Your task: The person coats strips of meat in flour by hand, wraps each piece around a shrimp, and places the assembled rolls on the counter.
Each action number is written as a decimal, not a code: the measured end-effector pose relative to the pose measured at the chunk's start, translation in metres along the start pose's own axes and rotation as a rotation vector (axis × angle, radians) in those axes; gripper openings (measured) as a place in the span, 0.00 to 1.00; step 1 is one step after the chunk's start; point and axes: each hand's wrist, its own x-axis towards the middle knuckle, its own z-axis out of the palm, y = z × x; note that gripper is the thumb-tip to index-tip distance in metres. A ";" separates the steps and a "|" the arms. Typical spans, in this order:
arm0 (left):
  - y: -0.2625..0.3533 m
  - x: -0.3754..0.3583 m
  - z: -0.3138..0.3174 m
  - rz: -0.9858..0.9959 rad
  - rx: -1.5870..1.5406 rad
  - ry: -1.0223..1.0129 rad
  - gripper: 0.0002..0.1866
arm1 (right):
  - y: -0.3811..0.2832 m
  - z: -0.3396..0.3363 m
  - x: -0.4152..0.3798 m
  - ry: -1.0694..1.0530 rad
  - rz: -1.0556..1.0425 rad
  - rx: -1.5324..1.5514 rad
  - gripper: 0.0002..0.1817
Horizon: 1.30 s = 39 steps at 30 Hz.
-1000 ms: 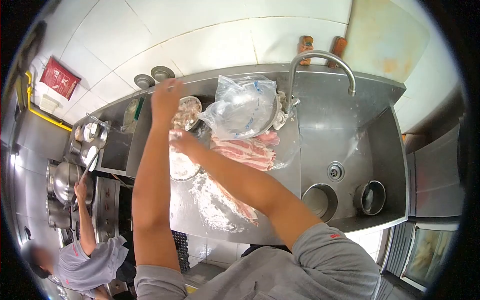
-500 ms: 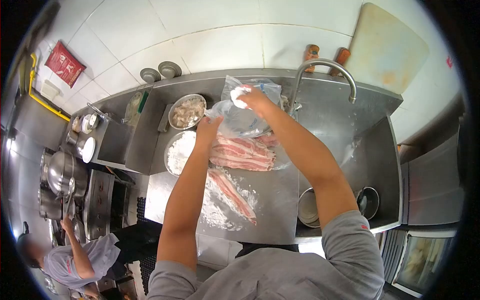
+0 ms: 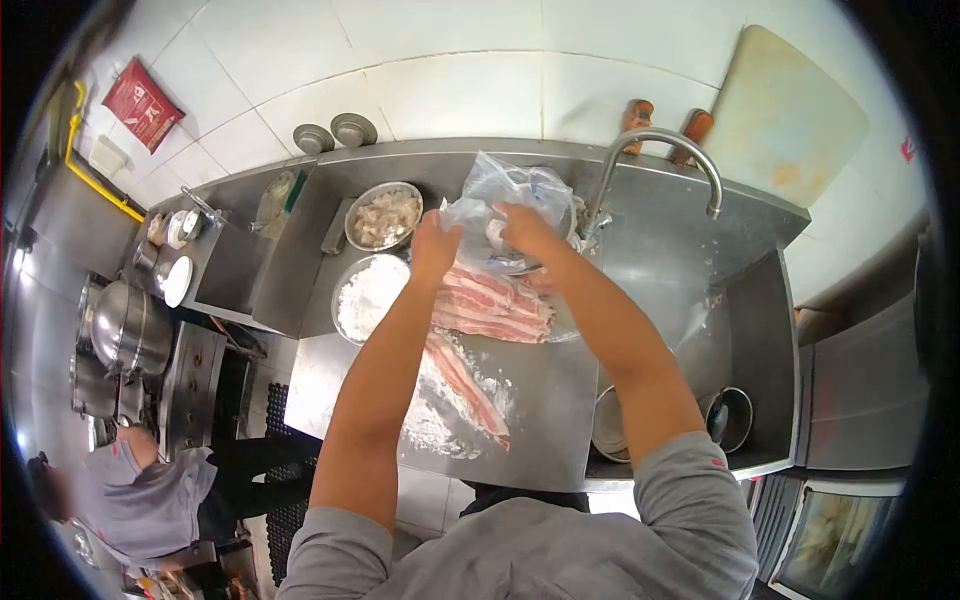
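Note:
My left hand (image 3: 435,245) grips the left edge of a clear plastic bag (image 3: 510,195) at the back of the steel counter (image 3: 550,400). My right hand (image 3: 522,228) presses on the bag's front, with white flour on its fingers. Just below the bag lies a stack of raw pork belly slices (image 3: 495,305). One long slice (image 3: 468,385) lies apart on a patch of scattered flour. Left of my left hand stand a bowl of white flour (image 3: 368,297) and a bowl of coated meat pieces (image 3: 383,217).
A sink (image 3: 700,300) with a curved tap (image 3: 665,150) is on the right, with two round metal pots (image 3: 735,420) at its front. A cutting board (image 3: 785,105) leans on the tiled wall. Another person in grey (image 3: 140,500) stands at the stove with pots (image 3: 125,340), lower left.
My right hand dropped from the top of the bag to its front. My left hand moved up onto the bag's edge. The other person lowered their arm.

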 end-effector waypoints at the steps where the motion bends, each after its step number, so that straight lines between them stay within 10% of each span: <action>1: 0.003 -0.006 -0.007 0.024 -0.045 0.027 0.22 | -0.005 -0.014 -0.001 0.012 -0.028 0.013 0.25; 13: -0.052 -0.212 -0.156 -0.117 -0.040 0.213 0.11 | -0.146 -0.080 -0.106 -0.287 -0.019 0.326 0.21; 19: -0.097 -0.314 -0.126 -0.326 0.013 0.329 0.10 | -0.050 0.024 -0.135 -0.218 -0.217 -0.138 0.20; 39: -0.093 -0.310 -0.090 -0.088 0.416 0.414 0.16 | -0.129 0.030 -0.117 -0.182 -0.332 0.085 0.14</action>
